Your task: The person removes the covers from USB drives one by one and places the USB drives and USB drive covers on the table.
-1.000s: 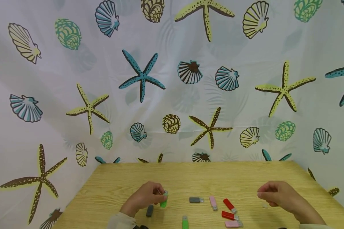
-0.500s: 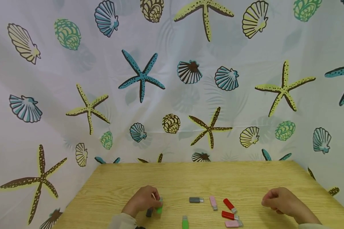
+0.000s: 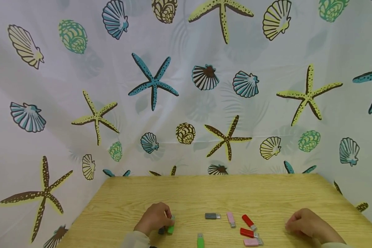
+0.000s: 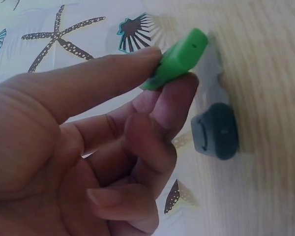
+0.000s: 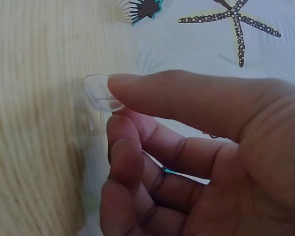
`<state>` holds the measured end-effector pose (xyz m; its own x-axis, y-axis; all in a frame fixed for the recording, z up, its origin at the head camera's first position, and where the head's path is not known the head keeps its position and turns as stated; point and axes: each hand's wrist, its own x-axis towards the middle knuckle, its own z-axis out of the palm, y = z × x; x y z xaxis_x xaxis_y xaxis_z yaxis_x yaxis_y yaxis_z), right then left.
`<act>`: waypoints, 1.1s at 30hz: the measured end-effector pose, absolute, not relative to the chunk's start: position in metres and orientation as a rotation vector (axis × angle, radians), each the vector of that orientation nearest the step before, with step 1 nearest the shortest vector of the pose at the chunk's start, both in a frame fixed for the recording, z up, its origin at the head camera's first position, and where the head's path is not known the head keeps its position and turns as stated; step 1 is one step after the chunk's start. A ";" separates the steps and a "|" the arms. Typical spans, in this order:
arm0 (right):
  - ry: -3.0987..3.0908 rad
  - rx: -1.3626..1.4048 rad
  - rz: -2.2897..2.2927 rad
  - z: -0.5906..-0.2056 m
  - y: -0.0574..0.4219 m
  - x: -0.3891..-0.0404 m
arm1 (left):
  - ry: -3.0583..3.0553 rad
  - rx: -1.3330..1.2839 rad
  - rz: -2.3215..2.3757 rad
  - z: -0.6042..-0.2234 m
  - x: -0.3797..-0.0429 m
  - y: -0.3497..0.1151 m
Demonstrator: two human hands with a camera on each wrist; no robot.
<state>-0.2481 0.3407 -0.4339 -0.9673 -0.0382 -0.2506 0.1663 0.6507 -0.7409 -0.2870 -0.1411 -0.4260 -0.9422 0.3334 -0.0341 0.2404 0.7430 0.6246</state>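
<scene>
My left hand (image 3: 155, 217) pinches a green USB stick (image 4: 179, 59) between thumb and fingers, low over the left part of the table. Right beside it lies a dark grey USB stick (image 4: 216, 130), partly covered by the hand in the head view. Over on the right, my right hand (image 3: 307, 224) pinches a small clear plastic cap (image 5: 98, 92) between thumb and forefinger, close to the tabletop. Its other fingers are curled. In the head view the cap is mostly hidden by the fingertips.
Between the hands lie another grey USB stick (image 3: 210, 216), a pink one (image 3: 230, 219), two red ones (image 3: 247, 220), a second pink one (image 3: 251, 242) and a green one (image 3: 200, 241). A shell-and-starfish patterned cloth (image 3: 186, 103) hangs behind the wooden table (image 3: 204, 189).
My left hand has lowered the green USB stick leftward and down beside the grey one. The right hand has sunk toward the table and slightly right.
</scene>
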 end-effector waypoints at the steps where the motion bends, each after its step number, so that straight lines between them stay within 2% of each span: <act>1: 2.610 0.095 -1.228 -0.435 0.342 -0.248 | 2.805 0.462 0.964 -0.427 -0.287 -0.141; 14: 2.457 -0.120 -1.319 -0.446 0.356 -0.245 | 2.806 0.449 0.933 -0.430 -0.282 -0.135; 33: 2.380 -0.119 -1.389 -0.458 0.360 -0.241 | 2.838 0.428 0.871 -0.444 -0.277 -0.135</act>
<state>-0.2414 0.3596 -0.4584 -0.9239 -0.2599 -0.2807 0.1165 0.5076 -0.8537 -0.2774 -0.1345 -0.4437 -0.9494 0.3097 -0.0517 0.2274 0.7917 0.5671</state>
